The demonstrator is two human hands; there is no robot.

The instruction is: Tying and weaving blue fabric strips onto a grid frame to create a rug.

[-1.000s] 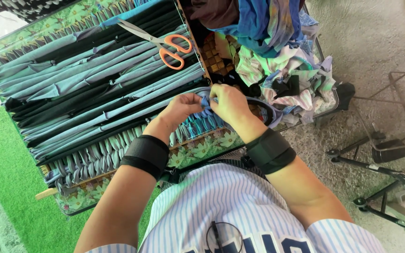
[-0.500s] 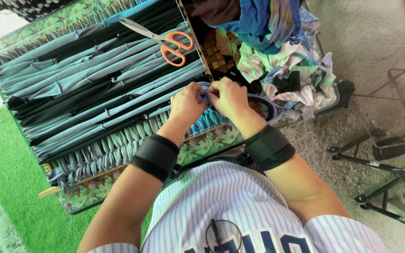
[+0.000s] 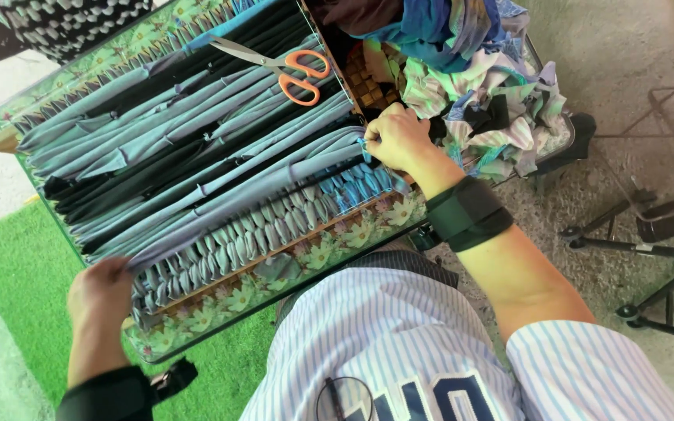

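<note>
A wooden loom frame point(image 3: 220, 306) with a floral edge lies across my lap, strung with long blue, grey and black fabric strips point(image 3: 196, 148). A few woven rows point(image 3: 274, 226) run along its near side. My right hand point(image 3: 395, 139) pinches the end of a blue strip at the frame's right edge. My left hand point(image 3: 103, 292) grips the frame's near left corner, at the other end of the woven rows. Both wrists wear black bands. Orange-handled scissors point(image 3: 290, 70) rest on the strips at the far side.
A pile of mixed fabric scraps point(image 3: 477, 86) sits to the right of the frame. Green artificial turf point(image 3: 17, 265) covers the ground at left, concrete at right. Black metal stand legs point(image 3: 649, 234) lie on the concrete.
My left hand has left the right edge, where both hands worked together, and moved to the frame's near left corner. My right hand stays at the right edge.
</note>
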